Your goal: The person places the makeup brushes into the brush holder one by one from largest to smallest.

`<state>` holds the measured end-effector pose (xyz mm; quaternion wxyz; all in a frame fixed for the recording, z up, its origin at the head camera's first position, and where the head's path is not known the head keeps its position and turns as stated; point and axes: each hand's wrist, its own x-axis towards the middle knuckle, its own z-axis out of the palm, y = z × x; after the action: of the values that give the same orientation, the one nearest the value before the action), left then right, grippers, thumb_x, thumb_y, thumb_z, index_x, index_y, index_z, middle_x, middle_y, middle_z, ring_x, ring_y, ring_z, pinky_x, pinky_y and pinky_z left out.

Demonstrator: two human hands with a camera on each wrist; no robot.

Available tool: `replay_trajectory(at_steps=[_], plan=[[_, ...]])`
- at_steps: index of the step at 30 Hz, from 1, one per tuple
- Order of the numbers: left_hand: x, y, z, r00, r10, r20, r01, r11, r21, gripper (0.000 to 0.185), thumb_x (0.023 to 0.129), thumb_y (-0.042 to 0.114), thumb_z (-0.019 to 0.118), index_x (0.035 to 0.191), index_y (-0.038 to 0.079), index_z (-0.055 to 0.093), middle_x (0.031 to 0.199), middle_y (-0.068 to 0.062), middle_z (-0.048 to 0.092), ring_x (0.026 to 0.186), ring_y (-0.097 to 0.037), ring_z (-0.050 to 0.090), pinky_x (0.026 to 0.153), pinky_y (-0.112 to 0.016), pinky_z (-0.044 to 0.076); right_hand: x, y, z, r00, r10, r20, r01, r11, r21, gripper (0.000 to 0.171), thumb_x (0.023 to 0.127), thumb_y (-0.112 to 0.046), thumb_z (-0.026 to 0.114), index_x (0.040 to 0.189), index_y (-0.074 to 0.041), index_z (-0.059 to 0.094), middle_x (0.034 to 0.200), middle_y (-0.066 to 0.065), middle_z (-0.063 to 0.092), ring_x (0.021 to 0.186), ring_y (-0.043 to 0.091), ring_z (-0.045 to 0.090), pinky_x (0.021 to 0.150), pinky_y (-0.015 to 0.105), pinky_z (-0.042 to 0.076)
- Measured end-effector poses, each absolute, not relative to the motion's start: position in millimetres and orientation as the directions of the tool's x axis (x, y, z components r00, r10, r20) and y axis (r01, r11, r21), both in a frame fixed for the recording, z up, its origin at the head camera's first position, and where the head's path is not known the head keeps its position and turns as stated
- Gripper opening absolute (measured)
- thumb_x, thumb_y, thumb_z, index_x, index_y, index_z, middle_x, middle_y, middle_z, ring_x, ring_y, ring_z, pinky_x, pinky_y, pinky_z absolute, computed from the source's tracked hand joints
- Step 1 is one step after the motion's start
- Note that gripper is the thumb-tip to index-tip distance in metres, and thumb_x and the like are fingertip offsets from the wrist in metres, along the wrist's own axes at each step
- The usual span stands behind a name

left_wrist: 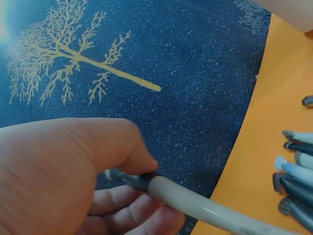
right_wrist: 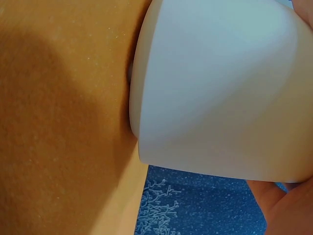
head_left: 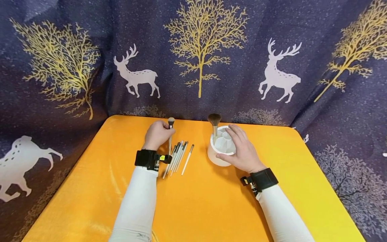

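My left hand [head_left: 157, 135] pinches a makeup brush [head_left: 171, 122] between thumb and fingers, just below its dark, pale-tipped bristles. In the left wrist view, the pale handle [left_wrist: 195, 203] of that brush slants down to the right from the fingertips. My right hand [head_left: 243, 151] grips a round white brush holder [head_left: 215, 156] around its rim. Divided compartments show inside it, and its smooth wall [right_wrist: 215, 88] fills much of the right wrist view. One big fluffy brown brush [head_left: 214, 119] stands upright in a left-hand compartment.
Several slim makeup brushes [head_left: 179, 158] lie side by side on the orange tablecloth [head_left: 211, 201], between the left hand and the holder. A single thin brush [head_left: 188, 159] lies slightly apart from them. Behind the table hangs a dark blue curtain [head_left: 181, 97] printed with deer and trees.
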<state>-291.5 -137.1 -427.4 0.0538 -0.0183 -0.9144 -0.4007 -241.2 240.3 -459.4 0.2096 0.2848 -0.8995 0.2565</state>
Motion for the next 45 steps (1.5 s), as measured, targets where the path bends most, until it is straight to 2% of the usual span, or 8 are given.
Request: replay_trajectory(at_steps=[3, 6, 10, 14, 24, 33, 37, 45], plan=[[-292.3, -134.6, -427.0, -0.989, -0.032, 0.145, 0.09, 0.651, 0.754, 0.029, 0.097, 0.025, 0.074, 0.075, 0.014, 0.058, 0.064, 0.001, 0.043, 0.06, -0.023, 0.039, 0.062, -0.039, 0.026, -241.0, 240.3, -458.8, -0.752, -0.406, 0.519, -0.619, 0.705, -0.345, 0.11, 0.08, -0.051, 0.098, 0.166, -0.006, 0.047, 0.175, 0.021, 0.038, 0.164, 0.039, 0.032, 0.117, 0.07, 0.043], [-291.9, -131.9, -426.4, -0.985, -0.046, 0.166, 0.104, 0.61, 0.785, 0.021, 0.097, 0.024, 0.075, 0.083, 0.012, 0.065, 0.068, -0.002, 0.054, 0.064, -0.025, 0.048, 0.066, -0.04, 0.033, -240.8, 240.5, -458.3, -0.753, -0.406, 0.518, -0.618, 0.706, -0.345, 0.11, 0.08, -0.051, 0.098, 0.166, -0.006, 0.047, 0.175, 0.02, 0.038, 0.163, 0.04, 0.032, 0.117, 0.071, 0.043], [-290.5, -129.2, -424.2, -0.985, -0.042, 0.168, 0.118, 0.549, 0.828, 0.018, 0.098, 0.023, 0.074, 0.105, 0.007, 0.071, 0.092, -0.011, 0.072, 0.077, -0.029, 0.065, 0.074, -0.043, 0.047, -240.7, 240.7, -458.2, -0.753, -0.404, 0.52, -0.617, 0.707, -0.344, 0.11, 0.08, -0.052, 0.098, 0.167, -0.007, 0.047, 0.175, 0.019, 0.038, 0.163, 0.039, 0.033, 0.116, 0.071, 0.044], [-288.2, -125.4, -419.8, -0.985, -0.043, 0.166, 0.121, 0.514, 0.849, 0.026, 0.099, 0.023, 0.074, 0.116, 0.004, 0.069, 0.104, -0.015, 0.074, 0.081, -0.028, 0.072, 0.074, -0.043, 0.057, -240.7, 240.8, -458.2, -0.751, -0.405, 0.522, -0.619, 0.707, -0.343, 0.11, 0.08, -0.052, 0.098, 0.167, -0.007, 0.047, 0.175, 0.019, 0.039, 0.163, 0.039, 0.033, 0.115, 0.071, 0.045], [-284.9, -115.9, -414.3, -0.98, -0.036, 0.197, 0.162, 0.437, 0.885, 0.024, 0.1, 0.022, 0.074, 0.115, 0.004, 0.068, 0.097, -0.014, 0.074, 0.081, -0.037, 0.076, 0.064, -0.04, 0.061, -241.0, 240.8, -458.0, -0.747, -0.407, 0.525, -0.622, 0.706, -0.337, 0.109, 0.08, -0.051, 0.098, 0.167, -0.006, 0.047, 0.176, 0.018, 0.037, 0.163, 0.039, 0.034, 0.115, 0.071, 0.045], [-284.8, -110.3, -411.8, -0.974, -0.067, 0.215, 0.178, 0.355, 0.918, 0.024, 0.098, 0.019, 0.076, 0.113, 0.003, 0.067, 0.095, -0.014, 0.072, 0.074, -0.025, 0.075, 0.069, -0.055, 0.066, -242.9, 240.7, -458.0, -0.745, -0.411, 0.526, -0.626, 0.702, -0.339, 0.11, 0.081, -0.052, 0.097, 0.167, -0.007, 0.047, 0.177, 0.016, 0.036, 0.164, 0.038, 0.033, 0.114, 0.07, 0.047], [-284.0, -106.3, -409.8, -0.966, -0.093, 0.241, 0.199, 0.325, 0.924, 0.022, 0.096, 0.017, 0.077, 0.111, 0.003, 0.068, 0.096, -0.014, 0.069, 0.071, -0.026, 0.075, 0.067, -0.054, 0.066, -242.9, 242.2, -459.2, -0.745, -0.409, 0.527, -0.625, 0.704, -0.338, 0.109, 0.081, -0.05, 0.098, 0.167, -0.007, 0.047, 0.176, 0.017, 0.037, 0.163, 0.039, 0.033, 0.113, 0.071, 0.047], [-280.0, -97.3, -404.4, -0.952, -0.119, 0.282, 0.236, 0.299, 0.925, 0.018, 0.098, 0.016, 0.076, 0.108, 0.003, 0.068, 0.097, -0.013, 0.069, 0.079, -0.03, 0.078, 0.064, -0.044, 0.066, -241.9, 242.7, -460.3, -0.743, -0.409, 0.529, -0.626, 0.704, -0.335, 0.108, 0.08, -0.049, 0.099, 0.166, -0.006, 0.048, 0.174, 0.021, 0.039, 0.163, 0.04, 0.034, 0.112, 0.072, 0.047]])
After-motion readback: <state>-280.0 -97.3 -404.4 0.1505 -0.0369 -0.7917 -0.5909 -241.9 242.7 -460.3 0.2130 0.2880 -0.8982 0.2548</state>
